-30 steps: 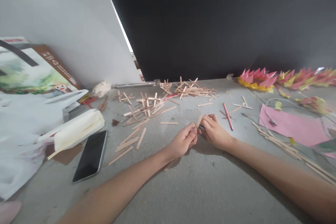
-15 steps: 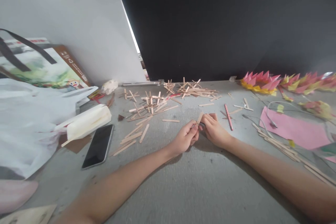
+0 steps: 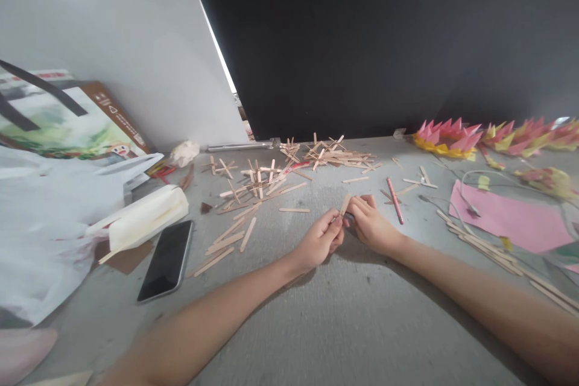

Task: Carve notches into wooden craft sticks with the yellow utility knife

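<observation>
Between my hands a wooden popsicle stick [image 3: 345, 203] is held up at a slant over the grey tabletop. My left hand [image 3: 323, 236] is closed, thumb and fingers pinching the stick's lower end. Beside it, my right hand [image 3: 368, 223] is closed too, its curled fingers against the stick's right side; its fingertips are partly hidden. Beyond the hands lies a heap of popsicle sticks [image 3: 344, 158], some joined in crossed shapes. A single stick [image 3: 294, 210] rests left of the hands, and a red patterned pencil [image 3: 395, 200] lies to the right.
On the left are a phone [image 3: 166, 260], a white plastic bag [image 3: 49, 229] and a printed carrier bag [image 3: 72, 120]. To the right lie pink paper [image 3: 511, 220], a cable [image 3: 465, 202] and more sticks [image 3: 484, 247]. Pink and yellow folded-paper pieces [image 3: 447, 137] stand by the dark panel [image 3: 371, 42].
My hands keep almost the same pose around the stick. The view has shifted slightly, so the phone and bags on the left appear a little further left and lower.
</observation>
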### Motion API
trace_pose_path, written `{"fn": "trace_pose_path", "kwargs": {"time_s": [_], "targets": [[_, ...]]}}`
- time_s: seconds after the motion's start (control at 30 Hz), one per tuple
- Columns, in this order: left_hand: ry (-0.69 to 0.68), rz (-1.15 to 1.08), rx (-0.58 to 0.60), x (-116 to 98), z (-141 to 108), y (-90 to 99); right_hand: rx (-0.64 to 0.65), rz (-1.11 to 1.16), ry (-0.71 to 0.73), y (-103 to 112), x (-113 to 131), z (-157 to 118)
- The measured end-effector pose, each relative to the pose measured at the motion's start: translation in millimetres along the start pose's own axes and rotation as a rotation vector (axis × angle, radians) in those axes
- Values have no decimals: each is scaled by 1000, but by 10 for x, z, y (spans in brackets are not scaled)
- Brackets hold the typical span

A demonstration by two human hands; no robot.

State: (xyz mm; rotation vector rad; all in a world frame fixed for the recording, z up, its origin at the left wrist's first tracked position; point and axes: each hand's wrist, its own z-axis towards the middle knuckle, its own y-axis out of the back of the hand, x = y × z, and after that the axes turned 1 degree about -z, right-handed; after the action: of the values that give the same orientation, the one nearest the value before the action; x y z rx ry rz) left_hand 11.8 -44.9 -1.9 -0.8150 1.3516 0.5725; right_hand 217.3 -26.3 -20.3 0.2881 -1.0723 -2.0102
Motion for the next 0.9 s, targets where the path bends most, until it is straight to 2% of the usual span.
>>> {"fn": "trace_pose_path", "kwargs": {"time_s": [0.9], "targets": [[5, -28, 0, 37, 23, 24, 30, -65, -4, 28, 10, -9]]}}
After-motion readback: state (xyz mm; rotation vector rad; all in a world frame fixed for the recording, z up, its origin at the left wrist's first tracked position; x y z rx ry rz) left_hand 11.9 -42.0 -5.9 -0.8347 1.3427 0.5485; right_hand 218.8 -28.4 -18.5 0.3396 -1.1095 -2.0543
